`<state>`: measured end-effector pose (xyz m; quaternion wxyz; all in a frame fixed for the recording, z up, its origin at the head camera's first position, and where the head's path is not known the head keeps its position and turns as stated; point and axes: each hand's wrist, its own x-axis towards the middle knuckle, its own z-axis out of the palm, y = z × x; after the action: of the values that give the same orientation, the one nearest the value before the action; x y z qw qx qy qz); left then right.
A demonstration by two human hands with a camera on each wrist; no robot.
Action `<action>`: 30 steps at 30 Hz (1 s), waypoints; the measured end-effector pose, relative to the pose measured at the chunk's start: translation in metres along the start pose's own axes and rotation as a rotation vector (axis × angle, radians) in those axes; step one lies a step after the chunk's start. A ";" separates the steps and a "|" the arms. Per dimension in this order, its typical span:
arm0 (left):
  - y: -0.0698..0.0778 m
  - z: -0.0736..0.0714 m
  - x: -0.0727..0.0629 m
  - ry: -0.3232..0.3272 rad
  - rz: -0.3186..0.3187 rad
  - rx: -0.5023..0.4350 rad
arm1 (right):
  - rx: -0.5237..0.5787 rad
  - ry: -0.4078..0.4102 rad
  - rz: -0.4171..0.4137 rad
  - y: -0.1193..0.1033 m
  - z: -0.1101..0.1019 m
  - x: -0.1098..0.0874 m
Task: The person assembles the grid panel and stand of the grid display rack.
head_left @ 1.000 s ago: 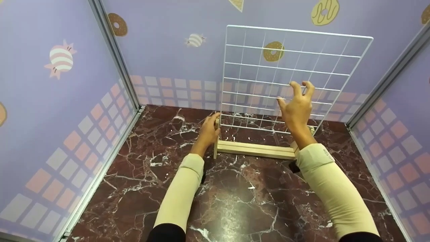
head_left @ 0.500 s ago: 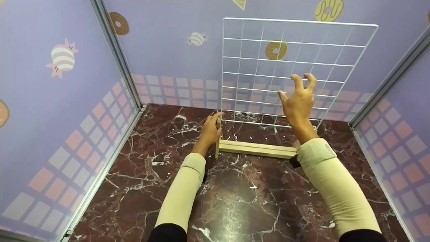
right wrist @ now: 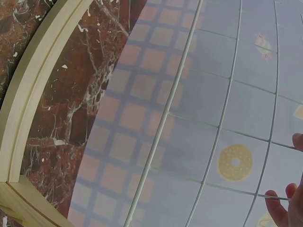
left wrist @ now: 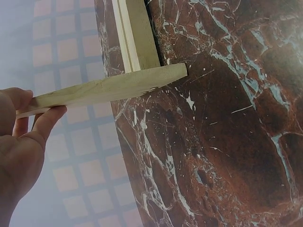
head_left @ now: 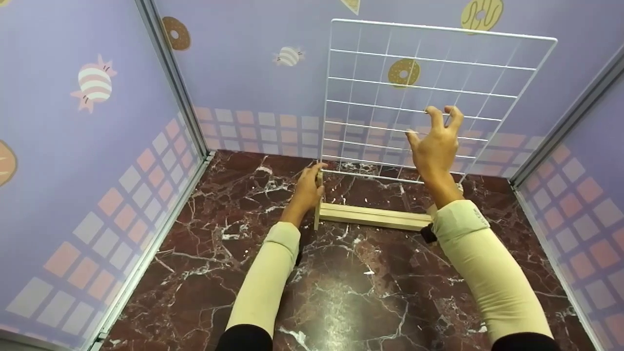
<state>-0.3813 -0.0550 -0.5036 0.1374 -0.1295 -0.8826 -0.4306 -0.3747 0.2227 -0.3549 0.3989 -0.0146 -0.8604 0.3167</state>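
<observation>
A white wire grid panel (head_left: pixel 443 29) stands above a pale wooden frame (head_left: pixel 373 216). My right hand (head_left: pixel 436 150) holds the panel by its wires right of the middle, fingers bent and thumb spread apart. My left hand (head_left: pixel 307 189) grips the upper end of the frame's left side board (left wrist: pixel 104 88), thumb on one face and fingers on the other. The panel's lower left corner lies close to my left fingertips; whether they touch it I cannot tell. In the right wrist view, a grooved crossbar (right wrist: pixel 21 90) runs below the panel's bottom wire. My right forearm partly hides the frame's right end.
Dark red marbled tabletop (head_left: pixel 209 292) with small pale specks lies under the frame. Purple printed walls (head_left: pixel 253 83) enclose it at the back and both sides, with metal corner posts (head_left: pixel 170 73). A small black object (head_left: pixel 428 234) sits by my right cuff.
The grid panel and my right hand have risen a little, mostly in the first half second. My left hand keeps its grip on the side board. The whole view has shifted slightly.
</observation>
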 end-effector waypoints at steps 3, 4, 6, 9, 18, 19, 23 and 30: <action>0.000 0.001 0.000 0.000 0.002 0.009 | 0.001 0.002 0.000 0.001 0.002 -0.001; 0.000 0.001 0.000 -0.001 0.002 0.012 | 0.001 0.002 0.001 0.002 0.002 -0.001; 0.000 0.002 0.000 -0.005 -0.004 0.014 | 0.001 0.007 0.004 0.003 0.002 -0.002; 0.000 0.002 0.000 -0.012 -0.018 0.006 | 0.000 0.019 0.004 0.006 0.003 -0.003; -0.001 0.001 0.000 -0.005 -0.002 -0.005 | 0.002 0.028 -0.013 0.009 0.007 -0.008; -0.001 0.001 0.000 -0.005 -0.001 -0.007 | 0.003 0.025 -0.012 0.009 0.007 -0.009; -0.002 0.001 -0.001 -0.010 -0.004 -0.014 | 0.000 0.021 -0.013 0.013 0.009 -0.014; -0.001 0.000 0.000 0.002 0.015 0.003 | 0.011 0.000 0.001 0.018 0.014 -0.019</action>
<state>-0.3816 -0.0559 -0.5046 0.1418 -0.1355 -0.8821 -0.4282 -0.3756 0.2248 -0.3841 0.3990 -0.0128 -0.8586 0.3216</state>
